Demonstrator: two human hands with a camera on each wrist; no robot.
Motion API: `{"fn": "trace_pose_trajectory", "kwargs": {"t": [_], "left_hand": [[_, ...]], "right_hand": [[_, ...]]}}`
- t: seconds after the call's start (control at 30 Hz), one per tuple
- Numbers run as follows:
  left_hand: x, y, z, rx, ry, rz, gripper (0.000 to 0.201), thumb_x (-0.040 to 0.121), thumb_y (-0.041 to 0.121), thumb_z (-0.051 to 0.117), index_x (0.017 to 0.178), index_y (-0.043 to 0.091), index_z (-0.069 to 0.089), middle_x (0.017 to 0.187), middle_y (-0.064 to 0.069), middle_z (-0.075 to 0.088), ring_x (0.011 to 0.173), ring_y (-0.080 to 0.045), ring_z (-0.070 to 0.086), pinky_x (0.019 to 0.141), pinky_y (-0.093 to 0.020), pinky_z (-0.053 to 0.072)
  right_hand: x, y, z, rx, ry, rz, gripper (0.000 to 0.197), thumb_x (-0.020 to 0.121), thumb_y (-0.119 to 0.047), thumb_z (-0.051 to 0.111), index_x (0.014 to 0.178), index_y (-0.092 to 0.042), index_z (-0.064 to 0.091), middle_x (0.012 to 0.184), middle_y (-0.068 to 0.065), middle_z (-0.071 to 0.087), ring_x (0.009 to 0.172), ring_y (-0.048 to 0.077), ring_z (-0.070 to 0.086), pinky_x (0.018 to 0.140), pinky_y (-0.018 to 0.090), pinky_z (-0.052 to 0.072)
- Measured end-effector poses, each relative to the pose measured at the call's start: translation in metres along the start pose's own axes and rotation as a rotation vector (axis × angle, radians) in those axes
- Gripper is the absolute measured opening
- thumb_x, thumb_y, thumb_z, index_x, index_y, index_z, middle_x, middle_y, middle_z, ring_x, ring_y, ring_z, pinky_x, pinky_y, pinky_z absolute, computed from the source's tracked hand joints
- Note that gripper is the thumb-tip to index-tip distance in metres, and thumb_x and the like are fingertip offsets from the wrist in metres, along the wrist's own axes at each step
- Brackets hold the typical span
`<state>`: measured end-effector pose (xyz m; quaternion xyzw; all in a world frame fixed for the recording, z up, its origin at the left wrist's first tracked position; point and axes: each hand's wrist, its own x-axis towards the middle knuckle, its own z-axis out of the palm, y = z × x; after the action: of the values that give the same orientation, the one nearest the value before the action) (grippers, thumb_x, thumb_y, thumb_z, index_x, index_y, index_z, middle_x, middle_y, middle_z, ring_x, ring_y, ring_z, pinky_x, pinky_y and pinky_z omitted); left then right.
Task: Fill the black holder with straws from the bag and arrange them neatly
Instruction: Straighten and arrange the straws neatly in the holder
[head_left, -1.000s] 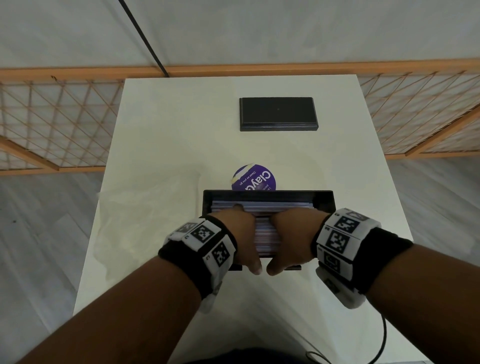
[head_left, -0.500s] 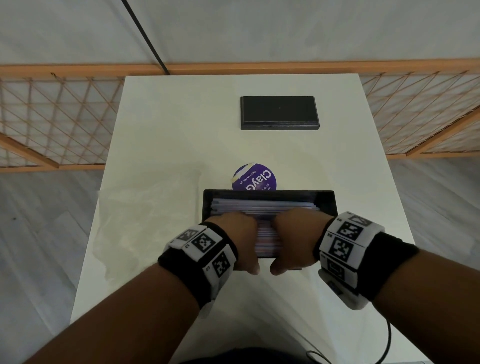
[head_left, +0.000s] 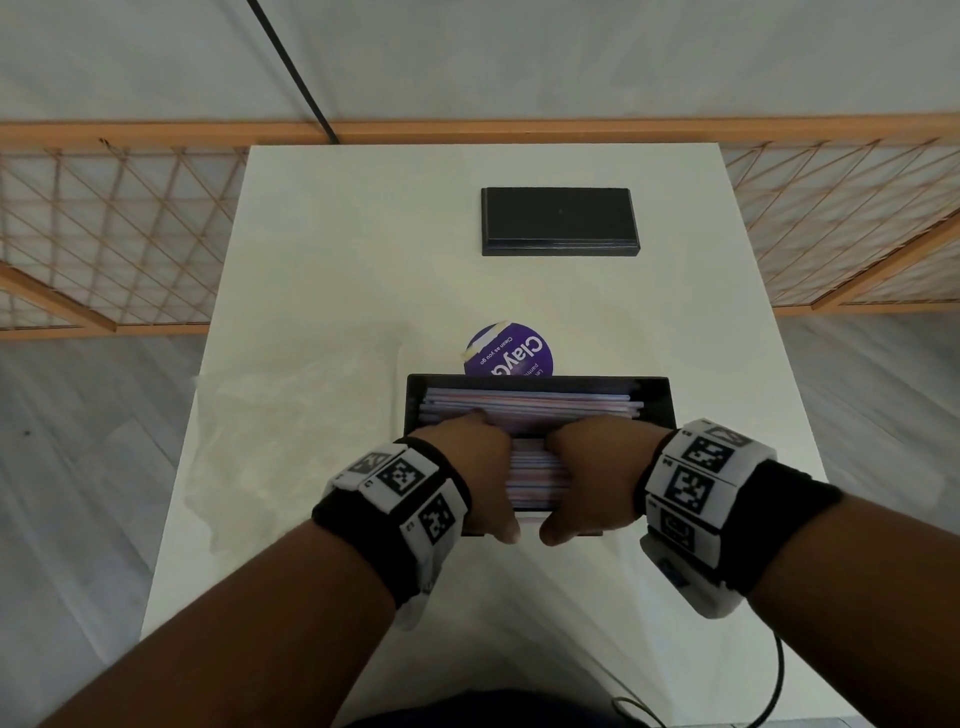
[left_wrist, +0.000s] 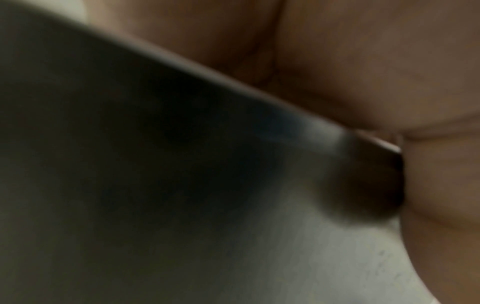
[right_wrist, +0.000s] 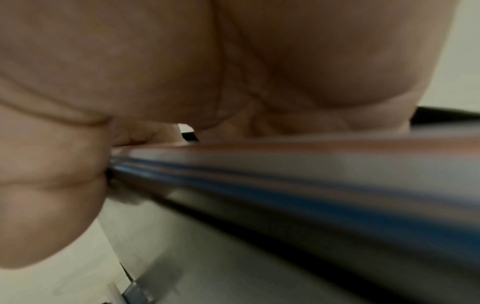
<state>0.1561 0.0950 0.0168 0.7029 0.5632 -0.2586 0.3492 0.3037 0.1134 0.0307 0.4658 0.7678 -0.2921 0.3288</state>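
Note:
The black holder (head_left: 661, 400) sits on the white table (head_left: 363, 249) in front of me, packed with pale pink and blue straws (head_left: 530, 402) lying left to right. My left hand (head_left: 475, 467) and right hand (head_left: 595, 467) lie side by side, palm down, on the near half of the straws. Their fingers bend down into the bundle and their thumbs sit at the holder's near wall. The fingertips are mostly hidden. In the right wrist view, the palm (right_wrist: 233, 61) hovers just over the holder's blurred rim (right_wrist: 311, 174).
A crumpled clear plastic bag (head_left: 291, 431) lies left of the holder. A purple round label (head_left: 511, 351) peeks out behind it. A black rectangular lid (head_left: 560, 221) rests farther back. An orange lattice railing (head_left: 104, 234) flanks the table; a black cable (head_left: 776, 686) hangs at the near right.
Both hands keep their place on the straws, with only a slight shift of the wrists. The holder stays where it was.

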Motion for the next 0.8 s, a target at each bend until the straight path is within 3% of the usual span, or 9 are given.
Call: {"fn": "trace_pose_trajectory", "kwargs": {"t": [0.1, 0.2, 0.33, 0.57, 0.8], "left_hand": [[-0.0026, -0.0008, -0.0004, 0.034, 0.041, 0.013, 0.08, 0.065, 0.059, 0.082, 0.132, 0.028, 0.055, 0.132, 0.001, 0.049, 0.116, -0.021, 0.056, 0.101, -0.043, 0.051], [-0.0061, 0.0001, -0.0005, 0.056, 0.096, 0.045, 0.077, 0.068, 0.054, 0.082, 0.132, 0.025, 0.051, 0.129, 0.001, 0.052, 0.117, -0.021, 0.056, 0.101, -0.043, 0.051], [-0.0048, 0.0025, 0.0027, 0.039, 0.053, 0.029, 0.066, 0.071, 0.053, 0.08, 0.126, 0.025, 0.056, 0.123, 0.003, 0.06, 0.111, -0.019, 0.06, 0.098, -0.04, 0.053], [-0.0046, 0.001, 0.0083, 0.02, 0.067, 0.019, 0.058, 0.076, 0.05, 0.076, 0.125, 0.026, 0.056, 0.123, 0.005, 0.06, 0.112, -0.019, 0.06, 0.098, -0.038, 0.052], [-0.005, 0.0002, 0.0079, 0.013, 0.071, 0.029, 0.064, 0.075, 0.051, 0.076, 0.13, 0.025, 0.055, 0.129, 0.002, 0.055, 0.113, -0.02, 0.059, 0.099, -0.04, 0.052]], "right_hand": [[-0.0034, -0.0013, -0.0025, -0.051, 0.038, -0.008, 0.044, 0.064, -0.064, 0.075, 0.085, -0.028, 0.062, 0.086, -0.008, 0.068, 0.084, 0.014, 0.064, 0.082, 0.032, 0.056], [-0.006, -0.0023, -0.003, -0.085, 0.106, -0.016, 0.055, 0.061, -0.067, 0.074, 0.098, -0.028, 0.066, 0.098, -0.005, 0.064, 0.092, 0.018, 0.062, 0.086, 0.038, 0.056], [-0.0066, -0.0048, -0.0004, -0.054, 0.056, 0.002, 0.051, 0.067, -0.062, 0.073, 0.103, -0.027, 0.067, 0.092, -0.007, 0.069, 0.086, 0.018, 0.065, 0.084, 0.036, 0.057], [-0.0049, -0.0042, 0.0036, -0.011, 0.035, 0.022, 0.054, 0.069, -0.061, 0.074, 0.108, -0.025, 0.064, 0.099, -0.004, 0.068, 0.091, 0.019, 0.064, 0.086, 0.035, 0.056], [-0.0052, -0.005, 0.0037, -0.015, 0.037, 0.023, 0.052, 0.071, -0.06, 0.073, 0.108, -0.025, 0.064, 0.098, -0.005, 0.068, 0.091, 0.018, 0.064, 0.086, 0.035, 0.056]]}}
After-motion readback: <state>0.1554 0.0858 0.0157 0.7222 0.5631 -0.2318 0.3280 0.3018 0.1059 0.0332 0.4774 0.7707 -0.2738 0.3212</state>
